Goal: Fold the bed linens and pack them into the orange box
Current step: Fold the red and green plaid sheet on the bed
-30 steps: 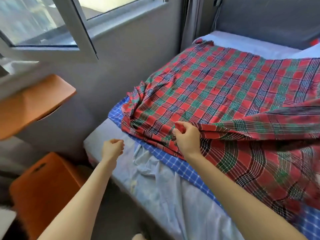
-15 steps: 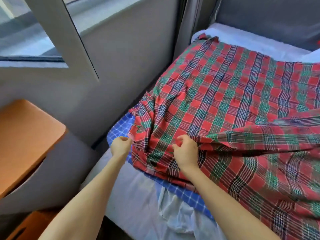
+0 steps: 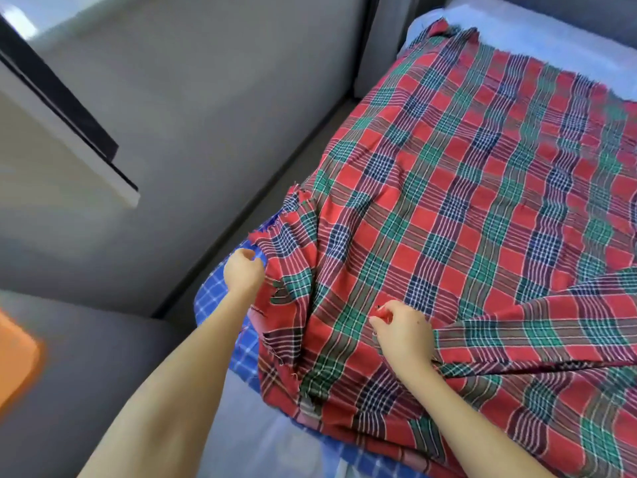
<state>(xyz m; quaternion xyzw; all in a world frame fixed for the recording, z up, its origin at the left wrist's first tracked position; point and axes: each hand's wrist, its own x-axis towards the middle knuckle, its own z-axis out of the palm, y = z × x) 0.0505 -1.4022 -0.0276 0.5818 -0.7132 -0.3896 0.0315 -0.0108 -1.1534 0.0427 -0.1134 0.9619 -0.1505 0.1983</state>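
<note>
A red and green plaid sheet (image 3: 465, 208) lies spread over the bed, rumpled along its near left edge and folded over at the right. My right hand (image 3: 401, 334) pinches a fold of the plaid sheet near that edge. My left hand (image 3: 243, 272) is closed in a fist at the sheet's frayed left corner, touching it; whether it grips the cloth I cannot tell. A blue checked sheet (image 3: 220, 298) shows underneath at the left. The orange box is out of view.
A grey wall (image 3: 213, 115) runs close along the bed's left side. An open window frame (image 3: 69, 132) juts out at upper left. An orange surface (image 3: 15, 357) shows at the left edge. The pale mattress cover (image 3: 262, 439) lies bare below the sheets.
The view has swung up and right, and the orange box has left it. My left hand reached forward to the plaid sheet's left corner. My right hand keeps its pinch on the sheet.
</note>
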